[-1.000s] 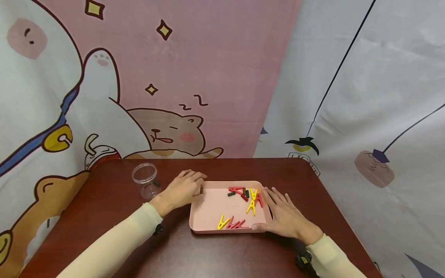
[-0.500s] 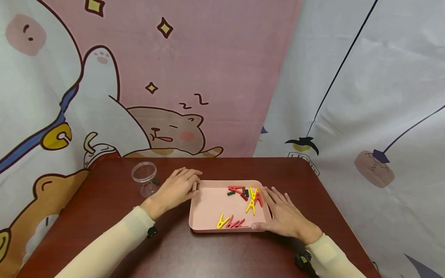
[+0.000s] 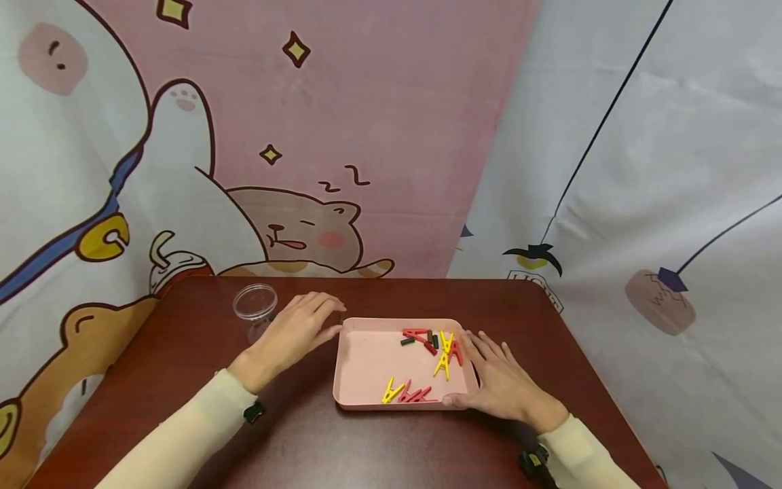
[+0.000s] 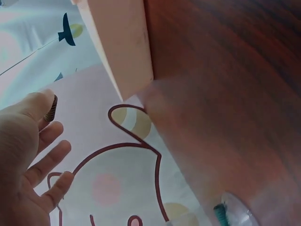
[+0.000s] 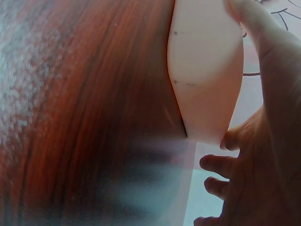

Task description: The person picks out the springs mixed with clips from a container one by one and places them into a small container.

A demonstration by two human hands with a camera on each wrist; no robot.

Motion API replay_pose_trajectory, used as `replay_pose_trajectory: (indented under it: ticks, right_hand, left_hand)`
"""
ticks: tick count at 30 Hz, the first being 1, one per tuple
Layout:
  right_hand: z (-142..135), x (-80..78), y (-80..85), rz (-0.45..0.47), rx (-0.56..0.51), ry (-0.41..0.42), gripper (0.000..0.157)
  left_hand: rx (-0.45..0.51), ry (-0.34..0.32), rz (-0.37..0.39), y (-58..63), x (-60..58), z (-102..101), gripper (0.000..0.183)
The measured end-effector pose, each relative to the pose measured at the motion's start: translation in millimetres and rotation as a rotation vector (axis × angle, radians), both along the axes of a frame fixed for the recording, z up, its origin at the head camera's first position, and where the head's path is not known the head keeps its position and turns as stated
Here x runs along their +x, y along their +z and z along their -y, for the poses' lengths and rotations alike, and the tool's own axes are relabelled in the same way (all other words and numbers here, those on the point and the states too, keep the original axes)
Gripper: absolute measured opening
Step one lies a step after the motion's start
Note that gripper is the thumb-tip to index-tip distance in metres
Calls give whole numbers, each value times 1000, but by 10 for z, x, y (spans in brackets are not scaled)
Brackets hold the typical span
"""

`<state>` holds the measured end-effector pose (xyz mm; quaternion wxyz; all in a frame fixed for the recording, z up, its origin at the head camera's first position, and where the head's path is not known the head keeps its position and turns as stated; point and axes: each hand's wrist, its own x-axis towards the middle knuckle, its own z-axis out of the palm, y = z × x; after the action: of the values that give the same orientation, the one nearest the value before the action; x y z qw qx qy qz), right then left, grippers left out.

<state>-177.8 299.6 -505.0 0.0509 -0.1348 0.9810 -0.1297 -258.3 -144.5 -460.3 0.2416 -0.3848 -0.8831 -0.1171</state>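
Standing on the dark-red counter (image 3: 293, 441), a pink tray (image 3: 366, 367) is touched at its right end by the right hand (image 3: 504, 380), whose fingers are spread apart. The left hand (image 3: 293, 329) is held by the far left corner, near a clear cup (image 3: 254, 302). Inside the tray, yellow clips (image 3: 445, 352) and red clips (image 3: 415, 332) are scattered. Outside it, a dark ribbed piece (image 4: 51, 109) is pinched — between the left thumb and a finger.
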Motion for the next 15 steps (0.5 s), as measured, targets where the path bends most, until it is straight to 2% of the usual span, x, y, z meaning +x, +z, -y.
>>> replay_pose_trajectory:
  ticks: [7, 15]
  right_hand:
    - [-13, 4, -13, -12, 4, -6, 140]
    - [-11, 0, -8, -8, 1, 0, 140]
  left_hand:
    - [62, -14, -87, 108, 14, 101, 39]
    - [100, -9, -144, 143, 15, 250, 40]
